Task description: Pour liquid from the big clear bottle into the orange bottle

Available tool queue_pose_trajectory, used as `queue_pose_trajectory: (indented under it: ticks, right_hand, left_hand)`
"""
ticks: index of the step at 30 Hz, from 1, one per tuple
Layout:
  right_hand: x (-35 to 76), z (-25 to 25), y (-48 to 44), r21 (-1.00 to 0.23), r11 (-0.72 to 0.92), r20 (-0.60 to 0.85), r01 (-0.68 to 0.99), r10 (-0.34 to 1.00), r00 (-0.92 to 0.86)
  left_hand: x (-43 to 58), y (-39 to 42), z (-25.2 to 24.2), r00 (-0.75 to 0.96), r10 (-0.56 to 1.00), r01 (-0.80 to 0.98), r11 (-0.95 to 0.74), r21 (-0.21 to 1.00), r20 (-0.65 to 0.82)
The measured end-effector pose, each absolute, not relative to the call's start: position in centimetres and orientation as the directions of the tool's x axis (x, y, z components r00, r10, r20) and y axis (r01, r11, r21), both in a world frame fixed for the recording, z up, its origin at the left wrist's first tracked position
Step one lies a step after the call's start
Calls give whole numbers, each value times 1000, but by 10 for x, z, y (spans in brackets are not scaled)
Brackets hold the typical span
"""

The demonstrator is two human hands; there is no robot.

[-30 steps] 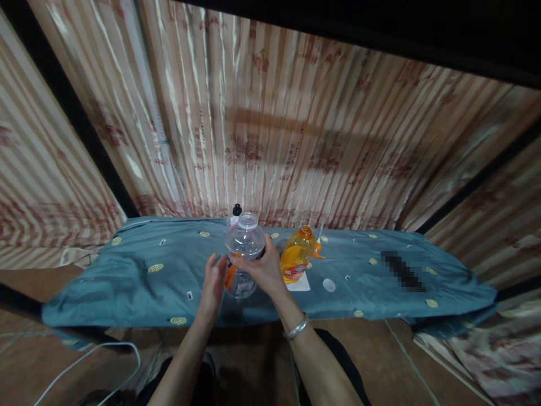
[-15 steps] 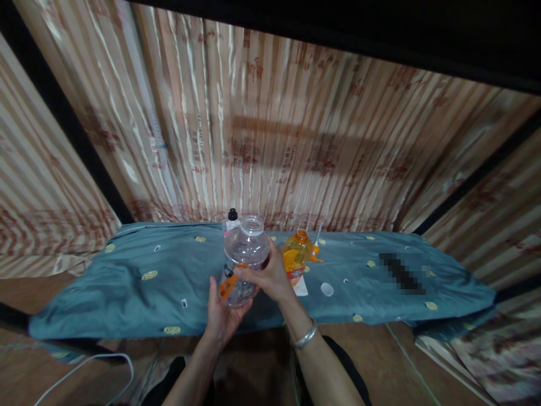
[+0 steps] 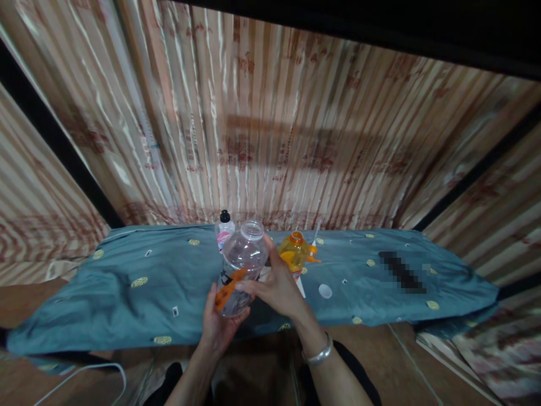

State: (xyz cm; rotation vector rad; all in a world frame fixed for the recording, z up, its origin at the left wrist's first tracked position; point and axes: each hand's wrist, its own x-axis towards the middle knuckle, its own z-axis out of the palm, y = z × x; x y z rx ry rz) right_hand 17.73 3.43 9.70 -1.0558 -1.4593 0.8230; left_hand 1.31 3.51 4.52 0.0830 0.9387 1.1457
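Observation:
A large clear plastic bottle with an uncapped mouth and an orange and black label is held tilted above the front of the cloth. Under its base, my left hand cups it with the fingers wrapped round. My right hand grips the side, its thumb lying across the label. Behind and left of the bottle stands a small bottle with a black cap and pink label. To the right is an open yellow bottle, partly hidden by my right hand, with an orange pump top beside it.
A round white disc and a white card lie on the blue-green cloth with yellow patterns. A blurred dark patch is at the right. Striped curtains hang behind, and a white cable shows at lower left.
Both hands have brought the clear bottle slightly lower and closer to me. The small black-capped bottle is now less covered by it. The view has shifted a little.

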Motion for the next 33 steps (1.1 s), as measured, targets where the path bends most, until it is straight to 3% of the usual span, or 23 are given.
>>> queue_pose_trajectory:
  ticks: [5, 7, 9, 14, 18, 21, 26, 33]
  right_hand:
    - [242, 91, 14, -804, 500, 581, 324, 777, 244]
    - [278, 88, 22, -795, 506, 601, 334, 727, 331]
    - [310, 80, 39, -832, 461, 547, 310, 776, 314]
    - [333, 38, 74, -965, 232, 250, 124, 955, 158]
    - [314, 14, 78, -985, 168, 171, 41, 982, 86]
    - [304, 12, 76, -985, 155, 161, 78, 984, 82]
    - [295, 18, 70, -921, 181, 266, 345, 939, 218]
    - [270, 21, 68, -888, 197, 324, 416, 910, 259]
  left_hand:
    - [7, 33, 50, 84, 799, -725, 458, 513, -595]
    - [5, 33, 53, 81, 800, -725, 457, 516, -595]
    - [4, 33, 54, 69, 799, -726, 451, 519, -598]
    - [4, 35, 53, -1, 798, -737, 406, 540, -602]
    - [5, 36, 51, -47, 794, -739, 381, 556, -606]
    - [5, 35, 53, -75, 780, -735, 378, 563, -621]
    - [5, 33, 58, -126, 766, -721, 366, 589, -630]
    - [2, 37, 57, -192, 776, -715, 310, 627, -602]
